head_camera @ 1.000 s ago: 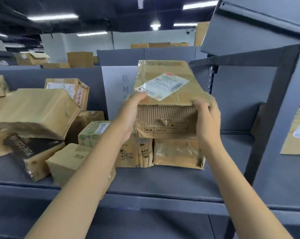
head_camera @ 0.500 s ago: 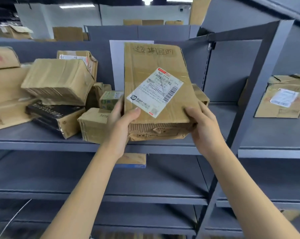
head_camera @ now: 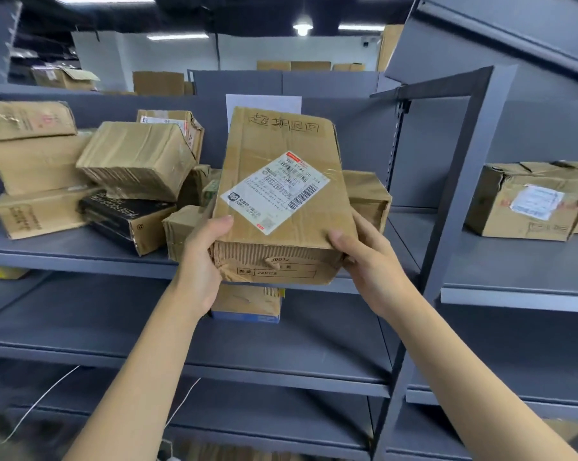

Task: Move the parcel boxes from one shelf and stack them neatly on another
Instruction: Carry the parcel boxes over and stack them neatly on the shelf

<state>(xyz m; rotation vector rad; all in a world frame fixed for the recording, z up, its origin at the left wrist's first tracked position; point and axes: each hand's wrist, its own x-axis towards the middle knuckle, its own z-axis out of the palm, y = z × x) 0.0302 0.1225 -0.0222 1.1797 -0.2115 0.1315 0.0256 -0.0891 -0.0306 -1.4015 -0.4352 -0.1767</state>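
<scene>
I hold a long brown parcel box [head_camera: 282, 181] with a white shipping label and handwritten characters on top, lifted in front of the left shelf [head_camera: 81, 257]. My left hand [head_camera: 199, 261] grips its near left corner, thumb on top. My right hand [head_camera: 367, 257] grips the near right corner, thumb on the top face. Behind and left of it lies a jumbled pile of brown parcels [head_camera: 134, 158] and a black box [head_camera: 121, 217]. A taped parcel [head_camera: 530, 201] stands on the right shelf [head_camera: 513, 287].
A grey upright post [head_camera: 447, 221] separates the two shelf bays. A small parcel [head_camera: 247, 304] lies on the lower left shelf, under the held box. More grey shelves run below. Cartons stand on racks far behind.
The box has come off the stack on the left shelf and toward me, its top face now tilted to the camera. Both hands keep their grip; the view has risen slightly over the last half second.
</scene>
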